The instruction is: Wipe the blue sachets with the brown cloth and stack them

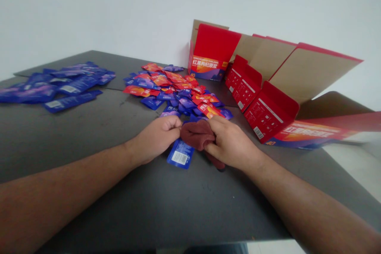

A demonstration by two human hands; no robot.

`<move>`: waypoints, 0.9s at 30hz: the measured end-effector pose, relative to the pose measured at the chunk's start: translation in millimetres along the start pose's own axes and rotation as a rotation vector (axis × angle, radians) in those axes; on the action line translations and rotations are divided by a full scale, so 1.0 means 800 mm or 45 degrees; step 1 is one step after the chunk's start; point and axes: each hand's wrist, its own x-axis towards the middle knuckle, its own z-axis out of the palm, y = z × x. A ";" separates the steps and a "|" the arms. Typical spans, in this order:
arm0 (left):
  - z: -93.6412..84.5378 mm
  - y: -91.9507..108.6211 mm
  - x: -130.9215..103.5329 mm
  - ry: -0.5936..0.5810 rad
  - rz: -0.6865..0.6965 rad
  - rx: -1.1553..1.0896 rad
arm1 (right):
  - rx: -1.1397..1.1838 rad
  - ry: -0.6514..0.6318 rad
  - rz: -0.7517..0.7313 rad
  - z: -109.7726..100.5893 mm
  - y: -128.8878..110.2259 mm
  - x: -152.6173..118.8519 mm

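Observation:
My right hand [230, 141] is closed round a brown cloth [196, 134], whose lower end hangs down toward the table. Fingers curled, my left hand [159, 135] meets the upper end of a blue sachet [181, 154] at the cloth's left edge. That sachet shows a white barcode label, and the cloth covers part of it. Just beyond both hands lies a mixed pile of red and blue sachets [175, 87].
Another heap of blue sachets [74, 79] lies at the left of the dark table [143, 214]. Open red cartons [270, 111] with raised flaps stand along the right side. A pale wall [119, 8] is behind.

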 end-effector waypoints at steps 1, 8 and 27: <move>0.000 0.000 0.000 0.001 0.001 -0.003 | -0.020 0.030 0.049 0.000 0.001 0.001; 0.001 0.000 0.000 0.006 -0.016 -0.047 | 0.022 -0.048 -0.068 -0.001 -0.001 0.000; 0.001 -0.004 0.000 0.001 -0.009 -0.043 | -0.011 -0.033 0.001 -0.002 0.004 0.000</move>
